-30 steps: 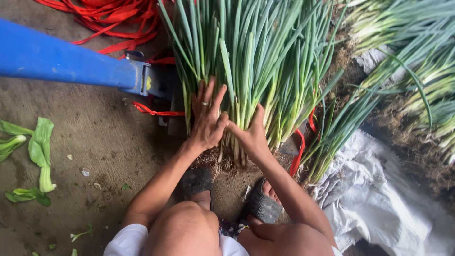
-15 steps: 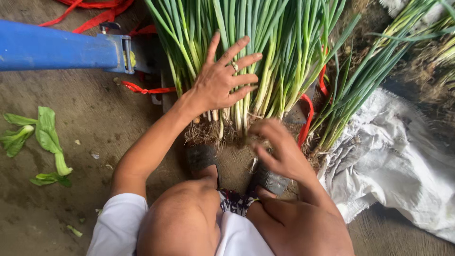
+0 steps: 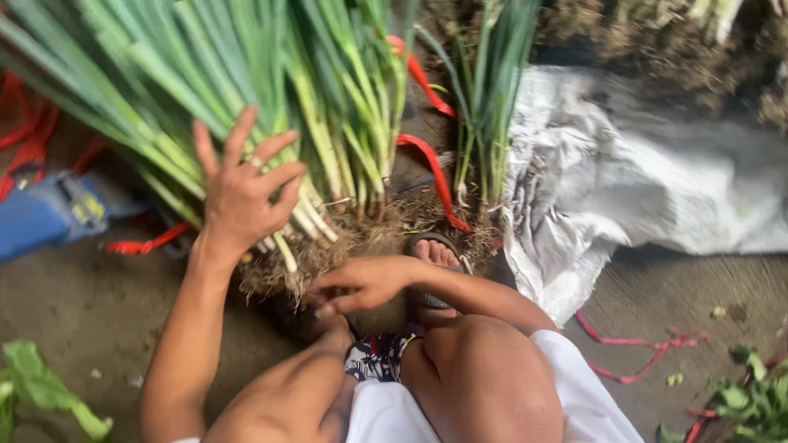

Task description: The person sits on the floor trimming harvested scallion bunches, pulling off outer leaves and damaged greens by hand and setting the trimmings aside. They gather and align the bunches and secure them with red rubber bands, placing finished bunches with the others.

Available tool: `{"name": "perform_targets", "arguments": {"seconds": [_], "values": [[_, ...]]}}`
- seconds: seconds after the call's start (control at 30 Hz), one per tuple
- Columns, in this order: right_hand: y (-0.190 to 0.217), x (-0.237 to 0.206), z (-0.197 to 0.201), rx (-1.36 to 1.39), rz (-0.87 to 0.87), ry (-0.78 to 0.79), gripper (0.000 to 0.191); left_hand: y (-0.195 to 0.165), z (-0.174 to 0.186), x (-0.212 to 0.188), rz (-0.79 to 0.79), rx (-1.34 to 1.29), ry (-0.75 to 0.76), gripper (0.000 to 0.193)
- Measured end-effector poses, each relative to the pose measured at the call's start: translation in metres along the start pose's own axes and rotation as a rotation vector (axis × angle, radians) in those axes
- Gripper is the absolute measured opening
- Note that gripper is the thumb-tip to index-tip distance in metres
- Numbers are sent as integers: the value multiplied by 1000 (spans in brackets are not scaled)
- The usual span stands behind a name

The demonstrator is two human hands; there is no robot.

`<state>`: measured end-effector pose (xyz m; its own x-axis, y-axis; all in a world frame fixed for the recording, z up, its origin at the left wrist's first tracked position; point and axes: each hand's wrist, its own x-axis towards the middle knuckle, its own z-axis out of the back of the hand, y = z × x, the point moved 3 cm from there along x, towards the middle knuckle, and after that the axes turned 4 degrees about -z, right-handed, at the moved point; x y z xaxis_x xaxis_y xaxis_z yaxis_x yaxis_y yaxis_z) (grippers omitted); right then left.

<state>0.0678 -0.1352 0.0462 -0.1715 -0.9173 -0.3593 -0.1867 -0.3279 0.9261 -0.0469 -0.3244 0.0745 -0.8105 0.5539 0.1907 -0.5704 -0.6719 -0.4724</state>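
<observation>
— Any packages, labels or screens in this view?

— One package of a sort: a crumpled white woven plastic sack [image 3: 648, 180], lying flat on the ground.

— Where does it lie?

— Just right of the sandalled foot [image 3: 435, 258], its torn corner reaching down beside it.

— Any label?

— A small yellow patch [image 3: 86, 209] on the blue object [image 3: 41, 221], well left of that foot; too blurred to tell more.

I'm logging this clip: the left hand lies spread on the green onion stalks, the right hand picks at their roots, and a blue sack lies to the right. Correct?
Not quite. The head view shows the sack is white, not blue. The rest holds: the left hand lies spread on the green onion stalks, and the right hand picks at their roots.
</observation>
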Motion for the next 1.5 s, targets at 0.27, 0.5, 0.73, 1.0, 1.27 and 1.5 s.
{"name": "perform_targets", "arguments": {"seconds": [0.27,0.5,0.73,1.0,1.27,1.5], "values": [[-106,-202,40,-24,-412,-1726,27,-24,7,-5,77,30,55,13],[-162,-212,54,-420,-750,-1520,46,-68,0,-1,198,-29,-33,40],[-95,-243,72,-89,-603,-1706,29,-109,3,2,246,-173,-154,37],[-35,-227,47,-474,-398,-1829,29,-128,0,19,207,-271,-153,32],[-126,-158,87,-264,-537,-1630,44,-142,-18,25,236,-562,-2,34],[-149,-166,89,-172,-559,-1622,34,-149,-34,22,349,-810,182,32]]}}
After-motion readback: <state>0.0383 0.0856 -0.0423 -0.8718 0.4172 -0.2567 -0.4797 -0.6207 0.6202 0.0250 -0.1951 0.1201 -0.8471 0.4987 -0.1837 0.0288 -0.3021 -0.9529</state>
